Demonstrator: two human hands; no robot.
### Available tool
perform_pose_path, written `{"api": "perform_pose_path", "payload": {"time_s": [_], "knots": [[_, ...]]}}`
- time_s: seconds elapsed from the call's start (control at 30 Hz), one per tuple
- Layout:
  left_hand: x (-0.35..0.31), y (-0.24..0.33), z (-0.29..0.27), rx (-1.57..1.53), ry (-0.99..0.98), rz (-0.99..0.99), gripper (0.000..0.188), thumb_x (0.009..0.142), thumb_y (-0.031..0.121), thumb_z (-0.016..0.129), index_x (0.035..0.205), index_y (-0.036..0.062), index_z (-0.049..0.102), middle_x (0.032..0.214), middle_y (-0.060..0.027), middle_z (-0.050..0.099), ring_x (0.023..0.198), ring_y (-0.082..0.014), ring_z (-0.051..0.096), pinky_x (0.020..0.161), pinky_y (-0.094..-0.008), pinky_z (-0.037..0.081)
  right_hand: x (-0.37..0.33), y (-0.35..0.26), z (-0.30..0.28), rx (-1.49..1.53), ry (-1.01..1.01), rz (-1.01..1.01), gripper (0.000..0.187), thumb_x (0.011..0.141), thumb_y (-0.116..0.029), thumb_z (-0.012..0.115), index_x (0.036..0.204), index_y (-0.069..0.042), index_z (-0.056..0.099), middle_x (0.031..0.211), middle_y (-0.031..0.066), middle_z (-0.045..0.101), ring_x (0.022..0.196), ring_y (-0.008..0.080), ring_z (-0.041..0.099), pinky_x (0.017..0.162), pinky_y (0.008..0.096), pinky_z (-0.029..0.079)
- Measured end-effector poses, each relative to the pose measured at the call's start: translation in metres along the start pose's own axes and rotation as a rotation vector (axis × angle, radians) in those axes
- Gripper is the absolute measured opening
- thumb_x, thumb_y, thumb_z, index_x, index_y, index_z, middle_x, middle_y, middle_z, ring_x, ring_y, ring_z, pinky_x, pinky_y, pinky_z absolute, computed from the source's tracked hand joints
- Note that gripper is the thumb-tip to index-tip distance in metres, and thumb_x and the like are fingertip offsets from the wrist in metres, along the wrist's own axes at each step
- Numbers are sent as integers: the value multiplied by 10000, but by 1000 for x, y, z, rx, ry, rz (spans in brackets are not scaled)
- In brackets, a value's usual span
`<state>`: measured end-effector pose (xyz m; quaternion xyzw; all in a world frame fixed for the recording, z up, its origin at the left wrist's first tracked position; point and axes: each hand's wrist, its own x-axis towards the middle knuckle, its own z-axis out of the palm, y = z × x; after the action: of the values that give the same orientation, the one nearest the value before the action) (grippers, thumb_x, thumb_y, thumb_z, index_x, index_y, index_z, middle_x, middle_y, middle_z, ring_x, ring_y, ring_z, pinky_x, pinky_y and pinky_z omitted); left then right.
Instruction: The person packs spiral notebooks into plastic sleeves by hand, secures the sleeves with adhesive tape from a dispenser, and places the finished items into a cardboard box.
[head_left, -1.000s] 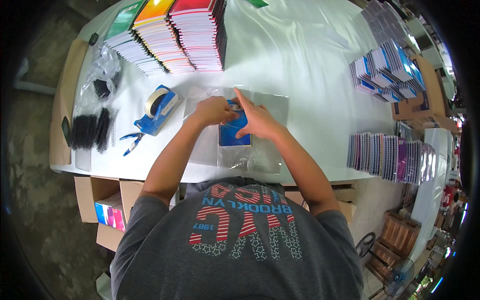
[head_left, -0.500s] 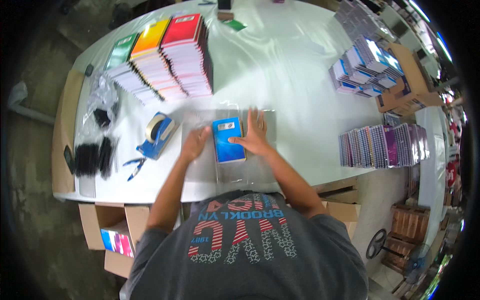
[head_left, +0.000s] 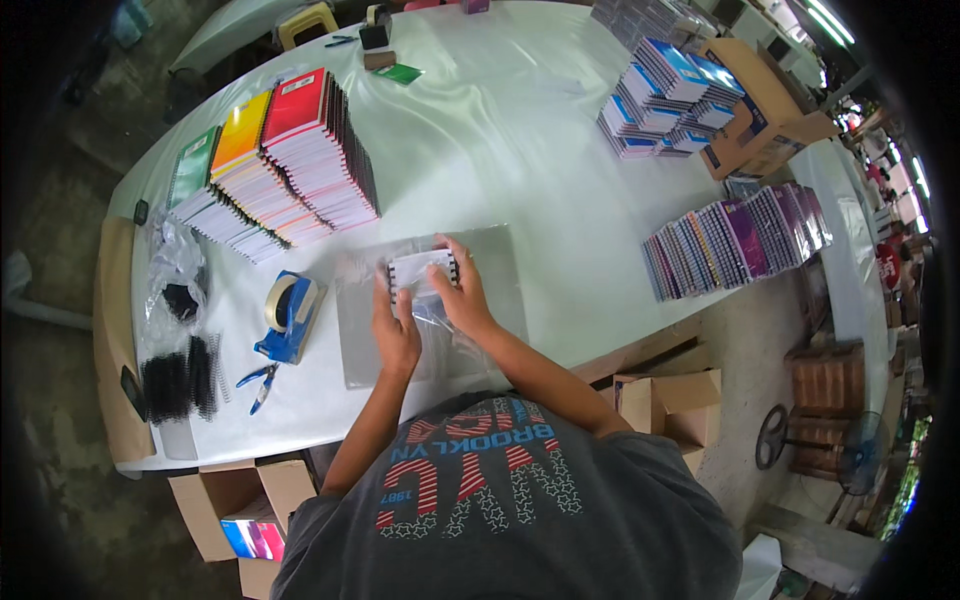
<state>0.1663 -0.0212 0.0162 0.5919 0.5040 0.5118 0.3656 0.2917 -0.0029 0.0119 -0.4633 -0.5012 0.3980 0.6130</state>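
Both of my hands grip a small stack of spiral notebooks (head_left: 421, 274), tipped up so that white page edges face me and dark coil binding shows at both ends. My left hand (head_left: 396, 338) closes on its left side. From the right, my right hand (head_left: 464, 297) wraps round the other end, its thumb across the page edges. Under the hands lies a clear plastic sheet (head_left: 366, 345) on the white-covered table (head_left: 570, 250). Left of the sheet are a blue tape dispenser (head_left: 291, 318) and blue-handled pliers (head_left: 259, 386).
Tall stacks of red (head_left: 298, 97), yellow and green spiral notebooks stand at the far left. Black binding coils (head_left: 168, 388) lie at the left edge. Blue notebooks (head_left: 660, 100), a cardboard box (head_left: 765, 115) and a row of purple notebooks (head_left: 745, 240) occupy the right. Open cartons sit below the table edge.
The blue-covered notebook lay flat on the plastic sheet under my right hand; now both hands hold the notebook stack tipped up. My left hand has come in against it, and the view has shifted.
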Motion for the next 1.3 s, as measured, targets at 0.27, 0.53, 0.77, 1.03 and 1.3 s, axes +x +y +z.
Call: {"api": "perform_pose_path", "payload": {"time_s": [0.27, 0.53, 0.77, 1.03, 1.3], "knots": [[-12, 20, 4, 841, 2, 309, 419, 935, 367, 482, 1263, 116, 553, 1407, -125, 411, 1377, -335, 218, 1093, -514, 107, 6, -10, 8, -221, 117, -20, 464, 919, -226, 493, 1305, 21, 421, 1132, 189, 531, 1027, 310, 505, 929, 412, 369], [-1, 37, -10, 696, -160, 346, 746, 916, 554, 381, 1405, -2, 298, 1440, -131, 366, 1380, -348, 198, 1071, -564, -43, -37, -24, 5, -888, -152, -455, 553, 878, -232, 499, 1352, 22, 372, 1276, 166, 487, 1215, 297, 421, 1047, 490, 225], [72, 47, -27, 481, 13, 315, 528, 883, 355, 586, 1295, 40, 490, 1411, -149, 407, 1335, -278, 331, 1114, -451, 97, -21, -35, 1, -971, -185, -568, 411, 797, -61, 524, 1208, -42, 539, 1211, 81, 553, 1174, 235, 487, 998, 391, 361], [71, 30, -20, 400, -385, 286, 225, 854, 102, 609, 1071, 88, 666, 1070, -99, 663, 1045, -259, 612, 1051, -464, 309, -16, -14, 7, -733, -2, -549, 446, 793, 6, 559, 1230, -39, 489, 1192, 121, 549, 1123, 263, 520, 939, 407, 412], [18, 39, -56, 743, -240, 513, 353, 728, 55, 707, 1068, 124, 647, 1103, -63, 652, 1100, -231, 578, 1029, -411, 307, -11, -18, -2, -655, -88, -463, 608, 778, 61, 612, 1329, -62, 384, 1107, 82, 636, 1107, 247, 559, 886, 377, 426]]}}
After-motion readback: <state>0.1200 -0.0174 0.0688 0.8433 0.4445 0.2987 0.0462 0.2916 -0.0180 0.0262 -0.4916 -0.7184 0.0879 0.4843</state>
